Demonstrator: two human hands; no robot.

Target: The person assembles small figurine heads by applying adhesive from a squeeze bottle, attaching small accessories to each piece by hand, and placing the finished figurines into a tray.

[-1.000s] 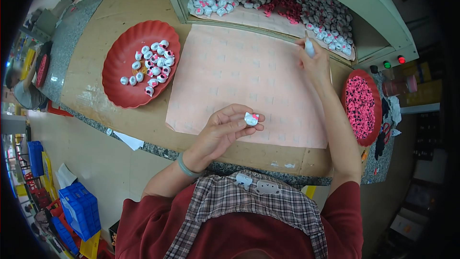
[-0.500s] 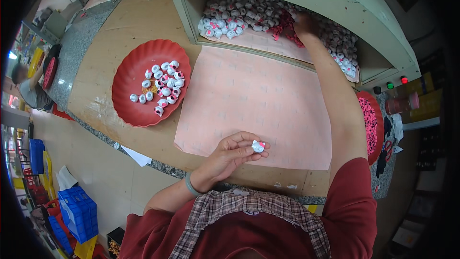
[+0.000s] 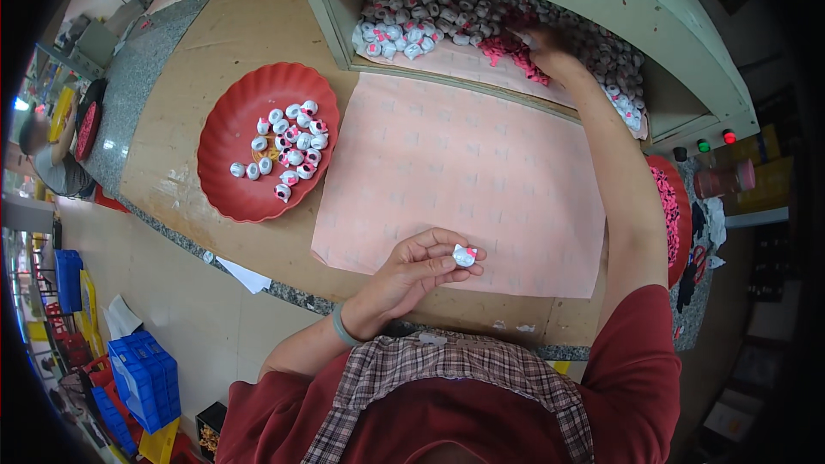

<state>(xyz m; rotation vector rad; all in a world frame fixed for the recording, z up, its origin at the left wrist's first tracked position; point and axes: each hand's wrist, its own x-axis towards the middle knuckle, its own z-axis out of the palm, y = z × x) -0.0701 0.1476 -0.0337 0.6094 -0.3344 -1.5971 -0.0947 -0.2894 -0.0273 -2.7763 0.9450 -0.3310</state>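
Near the front edge of the pink sheet, my left hand [image 3: 421,268] pinches a small white cat-head piece [image 3: 465,255] with a pink bow, between thumb and fingers. My right hand [image 3: 546,50] reaches into the grey-green cabinet [image 3: 330,17], over a heap of small pink pieces [image 3: 514,58]. Its fingers are in shadow and blurred, so what they hold, if anything, does not show. Around that heap lie many white pieces [image 3: 404,30], some with pink parts.
A red scalloped dish [image 3: 228,120] with several white pieces stands at the left on the brown board. The pink sheet [image 3: 464,172] covers the middle. At the right is another red dish [image 3: 683,245] of pink pieces, with red-handled scissors [image 3: 699,256] beside it.
My right hand has shifted slightly left and its fingers now point left over the pink heap. My left hand keeps its hold, with the cat-head piece slightly turned and raised.
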